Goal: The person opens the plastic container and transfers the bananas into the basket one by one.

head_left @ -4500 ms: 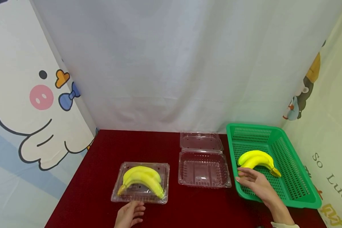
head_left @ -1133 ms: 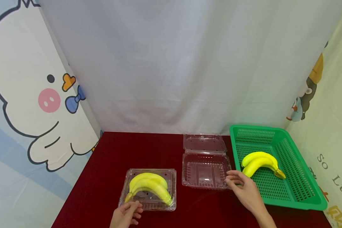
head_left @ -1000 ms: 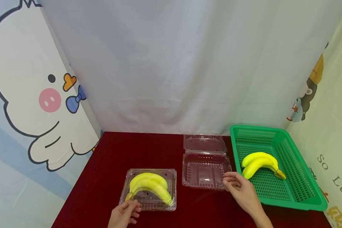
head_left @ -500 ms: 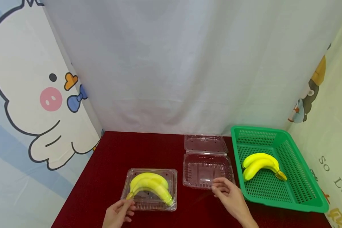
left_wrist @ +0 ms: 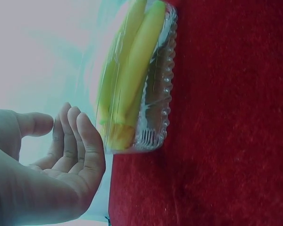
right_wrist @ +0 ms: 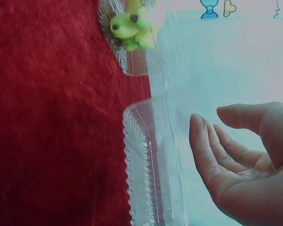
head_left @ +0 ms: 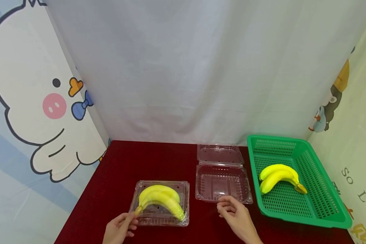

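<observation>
A closed clear plastic clamshell box [head_left: 183, 203] with a bunch of bananas [head_left: 160, 196] inside lies on the left of the table. My left hand [head_left: 119, 227] hovers at its near left corner, fingers loosely bent, with nothing between them; the left wrist view shows a gap between thumb and fingers. A second clear clamshell [head_left: 222, 183] lies with its lid folded back, nothing inside it. Just in front of its near edge is my right hand [head_left: 236, 217], relaxed and holding nothing. In the right wrist view that open clamshell [right_wrist: 148, 165] stands beside the hand.
On the right a green plastic basket [head_left: 299, 206] holds another bunch of bananas [head_left: 280, 176]. A dark red cloth [head_left: 152, 157] covers the table. Pale curtains [head_left: 170, 74] hang behind it, and cartoon-printed cloth [head_left: 21, 101] borders the sides.
My right hand has moved left and toward me, from over the basket to in front of the open clamshell. The left hand has drawn slightly left, away from the closed box. The bananas stay in place.
</observation>
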{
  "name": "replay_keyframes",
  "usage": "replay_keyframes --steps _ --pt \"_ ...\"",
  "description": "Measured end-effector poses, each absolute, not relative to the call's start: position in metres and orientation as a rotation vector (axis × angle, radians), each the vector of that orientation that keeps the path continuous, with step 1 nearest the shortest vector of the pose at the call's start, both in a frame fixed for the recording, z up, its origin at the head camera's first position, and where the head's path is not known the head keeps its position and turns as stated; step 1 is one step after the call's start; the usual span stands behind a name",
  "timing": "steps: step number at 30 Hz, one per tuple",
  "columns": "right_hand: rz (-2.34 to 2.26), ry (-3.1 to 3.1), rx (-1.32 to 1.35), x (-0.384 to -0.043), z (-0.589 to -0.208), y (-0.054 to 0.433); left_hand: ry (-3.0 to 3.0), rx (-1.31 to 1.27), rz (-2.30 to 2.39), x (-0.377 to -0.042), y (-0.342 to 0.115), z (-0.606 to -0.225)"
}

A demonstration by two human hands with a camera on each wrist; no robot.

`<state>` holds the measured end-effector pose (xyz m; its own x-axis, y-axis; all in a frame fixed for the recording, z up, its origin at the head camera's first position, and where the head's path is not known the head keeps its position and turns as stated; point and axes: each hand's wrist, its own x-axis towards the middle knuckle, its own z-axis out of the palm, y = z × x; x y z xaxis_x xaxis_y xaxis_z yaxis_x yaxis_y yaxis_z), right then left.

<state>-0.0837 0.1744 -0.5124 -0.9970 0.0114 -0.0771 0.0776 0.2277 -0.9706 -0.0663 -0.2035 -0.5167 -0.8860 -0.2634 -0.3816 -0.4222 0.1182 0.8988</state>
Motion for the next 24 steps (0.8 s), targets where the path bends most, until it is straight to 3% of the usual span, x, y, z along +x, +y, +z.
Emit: replay_keyframes --steps 24 --pt "-1.961 2.214 -0.015 -0.075 -0.539 0.136 2.260 -0.827 1.922 -0.068 -0.227 -0.532"
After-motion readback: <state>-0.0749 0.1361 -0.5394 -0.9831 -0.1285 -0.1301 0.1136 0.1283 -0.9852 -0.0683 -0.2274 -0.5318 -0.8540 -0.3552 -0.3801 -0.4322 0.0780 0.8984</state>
